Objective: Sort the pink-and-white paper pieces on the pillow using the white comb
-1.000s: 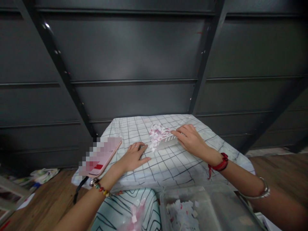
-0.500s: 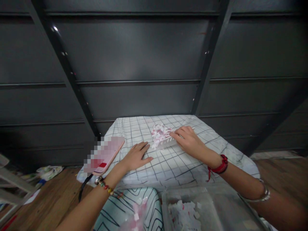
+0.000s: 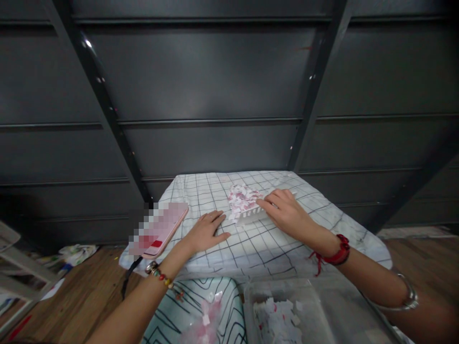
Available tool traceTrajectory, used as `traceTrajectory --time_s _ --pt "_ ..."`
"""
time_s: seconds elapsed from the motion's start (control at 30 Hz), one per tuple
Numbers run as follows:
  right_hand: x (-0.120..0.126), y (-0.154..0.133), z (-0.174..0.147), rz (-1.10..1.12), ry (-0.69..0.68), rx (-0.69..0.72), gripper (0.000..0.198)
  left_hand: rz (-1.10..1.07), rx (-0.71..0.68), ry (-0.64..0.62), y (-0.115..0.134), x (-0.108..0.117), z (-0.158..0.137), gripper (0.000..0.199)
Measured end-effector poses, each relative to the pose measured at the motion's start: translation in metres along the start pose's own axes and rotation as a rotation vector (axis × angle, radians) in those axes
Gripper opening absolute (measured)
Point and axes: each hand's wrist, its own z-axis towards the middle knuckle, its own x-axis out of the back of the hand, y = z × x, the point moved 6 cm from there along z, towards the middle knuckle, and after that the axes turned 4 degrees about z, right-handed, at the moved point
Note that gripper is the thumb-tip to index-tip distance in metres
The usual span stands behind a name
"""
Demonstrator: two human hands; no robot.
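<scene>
- One slotted piece (image 3: 251, 215), white, is located in the grip of the right hand (image 3: 287, 213), projecting left from it, tilted, above or on the cloth (image 3: 258, 243); contact underneath cannot be determined.
- Right hand: thumb and fingers closed on the slotted piece's right part.
- Scraps (image 3: 242, 197), white and pink: heaped just left of the grip, against the slotted piece's far side.
- Left hand (image 3: 204, 234): left of the grip, palm down on the cloth, thumb apart from the fingers, holding nothing visible.
- Phone (image 3: 167, 236), pink, partly pixelated: farther left of the grip, beyond the left hand, with a black strap (image 3: 127, 282) at its near end.
- Box (image 3: 319, 298), clear: nearer the wearer than the grip, containing paper bits (image 3: 281, 322).
- Bag (image 3: 206, 322), with pink contents: left of the box, on lined fabric (image 3: 231, 310).
- Dark panels (image 3: 215, 71): beyond the grip, behind the cloth.
</scene>
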Motion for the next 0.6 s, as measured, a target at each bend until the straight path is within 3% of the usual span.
traceTrajectory --time_s 0.3,0.6 --pt "0.020 0.012 -0.013 0.005 0.045 -0.066 0.021 -0.041 -0.017 0.034 -0.002 -0.002 0.000 0.062" --pt "0.009 0.018 -0.023 -0.032 0.009 -0.056 0.021 -0.033 -0.015 0.016 0.001 0.001 0.000 0.060"
